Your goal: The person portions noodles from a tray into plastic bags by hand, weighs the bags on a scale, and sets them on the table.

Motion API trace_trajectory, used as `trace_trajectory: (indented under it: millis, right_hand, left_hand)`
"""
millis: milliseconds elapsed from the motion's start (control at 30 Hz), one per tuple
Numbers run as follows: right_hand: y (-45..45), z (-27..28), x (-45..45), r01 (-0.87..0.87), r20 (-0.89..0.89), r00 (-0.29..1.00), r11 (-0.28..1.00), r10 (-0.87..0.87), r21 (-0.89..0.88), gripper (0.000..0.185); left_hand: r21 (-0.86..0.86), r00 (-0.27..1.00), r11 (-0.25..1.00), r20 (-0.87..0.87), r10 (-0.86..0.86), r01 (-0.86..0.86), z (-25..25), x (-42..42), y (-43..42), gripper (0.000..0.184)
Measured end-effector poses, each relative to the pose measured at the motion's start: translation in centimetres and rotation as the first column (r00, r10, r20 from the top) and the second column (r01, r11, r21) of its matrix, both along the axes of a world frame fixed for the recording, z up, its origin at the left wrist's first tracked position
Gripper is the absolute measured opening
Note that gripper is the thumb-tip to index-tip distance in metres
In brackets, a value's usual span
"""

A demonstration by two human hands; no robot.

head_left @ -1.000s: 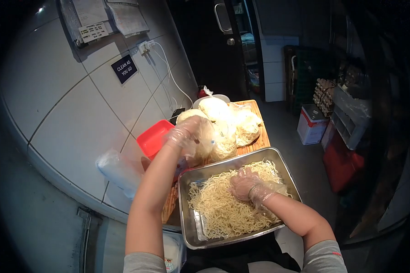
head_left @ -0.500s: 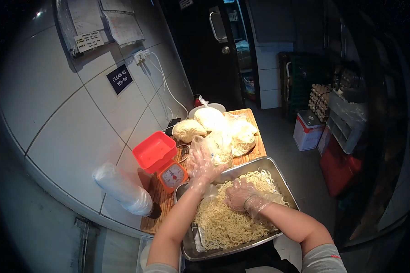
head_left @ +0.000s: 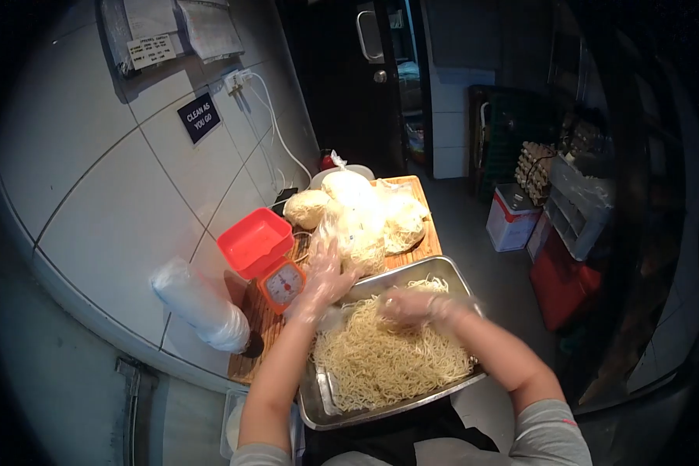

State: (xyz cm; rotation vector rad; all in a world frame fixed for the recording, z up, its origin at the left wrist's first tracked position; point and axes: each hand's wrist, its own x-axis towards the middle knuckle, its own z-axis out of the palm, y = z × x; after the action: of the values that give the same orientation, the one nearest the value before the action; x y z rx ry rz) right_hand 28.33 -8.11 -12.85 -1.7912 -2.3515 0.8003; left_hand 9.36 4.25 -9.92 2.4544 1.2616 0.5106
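Observation:
A deep metal tray (head_left: pixel 312 404) holds a wide heap of pale yellow noodles (head_left: pixel 388 361). My right hand (head_left: pixel 410 307), in a clear plastic glove, is at the far part of the heap, touching the noodles. Its fingers are blurred and partly hidden, so their grip is unclear. My left hand (head_left: pixel 328 278), gloved too, is raised at the tray's far left corner with its fingers stretched out. Beside those fingers lies a clear bag of noodles (head_left: pixel 363 252), and more bagged noodles (head_left: pixel 402 221) lie behind it.
An orange kitchen scale (head_left: pixel 283 286) with a red pan (head_left: pixel 255 242) stands left of the tray on a wooden table (head_left: pixel 427 203). Near the wall is a wrapped plastic roll or stack (head_left: pixel 202 307). Egg trays (head_left: pixel 534 171), a white tub (head_left: pixel 512 220) and a red box (head_left: pixel 565 287) stand at right.
My right hand has lifted slightly out of the noodles and is blurred. My left hand stays by the bag, fingers still outstretched. The whole view has shifted a little.

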Motion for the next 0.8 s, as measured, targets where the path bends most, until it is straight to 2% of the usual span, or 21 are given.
trace_trajectory:
  millis: [33, 67, 133, 200, 233, 267, 333, 367, 433, 533, 633, 700, 767, 800]
  right_hand:
    - [0.1, -0.5, 1.7, 0.188, -0.234, 0.956, 0.982, -0.179, 0.018, 0.049]
    - [-1.6, 3.6, 2.4, 0.260, -0.119, 0.961, 0.961, -0.249, 0.089, 0.046]
    - [-0.9, 1.7, 5.1, 0.353, 0.033, 0.933, 0.928, -0.359, 0.119, 0.045]
    - [-0.4, -2.1, 5.6, 0.053, 0.321, 0.942, 0.989, -0.096, 0.140, 0.049]
    - [-0.3, -3.4, 4.5, 0.153, 0.238, 0.953, 0.976, -0.187, 0.154, 0.050]
    - [0.0, -4.9, 2.9, 0.251, 0.157, 0.948, 0.955, -0.276, 0.159, 0.052]
    - [0.1, -3.8, -1.8, 0.338, 0.087, 0.933, 0.932, -0.350, 0.128, 0.057]
    - [0.1, -2.0, -4.9, 0.327, 0.097, 0.937, 0.940, -0.336, 0.100, 0.060]
    - [1.3, -1.4, -8.5, 0.204, 0.126, 0.974, 0.969, -0.187, -0.139, 0.065]
    - [-2.7, 1.3, -13.4, -0.001, 0.110, 0.994, 1.000, 0.003, -0.019, 0.061]
    - [-5.4, 3.1, -13.1, -0.193, 0.142, 0.974, 0.974, 0.175, 0.121, 0.066]
    - [-6.6, 5.3, -9.5, -0.217, 0.032, 0.976, 0.963, 0.215, 0.158, 0.080]
    - [-8.0, 6.4, -6.1, -0.108, 0.202, 0.974, 0.994, 0.105, 0.005, 0.097]
    - [-8.7, 4.6, -4.2, -0.040, 0.210, 0.977, 0.999, 0.039, 0.001, 0.100]
  left_hand:
    - [-0.021, 0.998, 0.998, -0.028, -0.052, 0.051, 1.1, -2.8, -2.2, 0.099]
    - [-0.046, 0.993, 0.994, -0.053, -0.105, 0.102, 1.7, -5.4, -4.3, 0.094]
    - [0.037, 0.994, 0.999, -0.108, 0.010, -0.006, 2.0, -9.7, -9.1, 0.082]
    - [0.038, 0.998, 0.997, 0.009, 0.064, -0.064, -1.6, -13.1, -12.3, 0.075]
    - [0.036, 0.994, 0.995, 0.067, 0.088, -0.091, -2.8, -14.2, -13.1, 0.071]
    - [-0.017, 0.978, 0.997, 0.195, 0.077, -0.075, -4.0, -14.5, -12.9, 0.070]
    - [-0.119, 0.896, 0.992, 0.437, 0.081, -0.031, -6.5, -15.1, -12.6, 0.068]
    - [-0.060, 0.916, 0.996, 0.393, 0.082, -0.064, -5.9, -14.9, -13.0, 0.069]
    - [-0.059, 0.901, 0.997, 0.427, 0.075, -0.056, -6.6, -15.1, -12.6, 0.069]
    - [-0.040, 0.878, 0.998, 0.475, 0.057, -0.043, -7.4, -15.2, -12.5, 0.069]
    - [-0.030, 0.860, 0.999, 0.509, 0.033, -0.021, -7.5, -15.3, -12.6, 0.067]
    - [-0.042, 0.837, 0.999, 0.547, 0.015, 0.010, -8.2, -15.3, -12.3, 0.065]
    - [-0.050, 0.830, 0.999, 0.558, 0.023, 0.006, -7.7, -15.2, -12.5, 0.064]
    - [-0.051, 0.826, 0.999, 0.564, 0.023, 0.007, -7.3, -15.1, -12.6, 0.063]
